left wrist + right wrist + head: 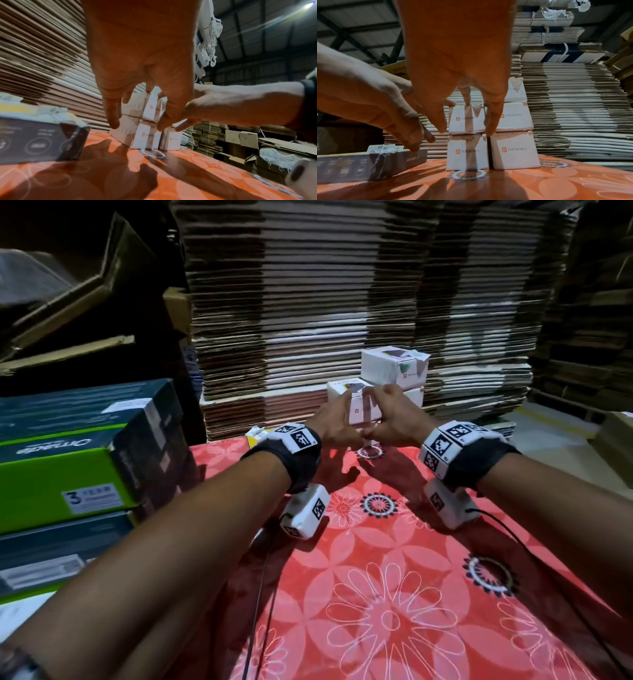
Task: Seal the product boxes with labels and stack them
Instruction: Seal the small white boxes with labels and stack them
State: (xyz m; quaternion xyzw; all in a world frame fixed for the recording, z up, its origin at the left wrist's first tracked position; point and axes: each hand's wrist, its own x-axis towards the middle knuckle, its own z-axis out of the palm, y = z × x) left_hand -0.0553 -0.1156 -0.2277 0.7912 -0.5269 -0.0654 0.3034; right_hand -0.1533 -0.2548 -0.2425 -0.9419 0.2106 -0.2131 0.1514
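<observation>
My left hand (337,422) and right hand (390,419) meet at the top white Portronics box (466,119) of the left column, at the far edge of the bench (394,594). That box sits on a second white box (467,152); just beside them on the right stands a taller column (513,117) of 3 such boxes, the uppermost one with its flap still open. Both grips are fairly wide, fingers straight and reaching down over the top box's front and sides, touching it, not curling round it; whether a label is under the fingertips I cannot tell. The box lies straight ahead of both hands, below the fingers, its long axis running away from me. I judge the right hand slightly nearer, its forefinger in the gap between the columns. A dark flat box (368,166) lies left, apart.
</observation>
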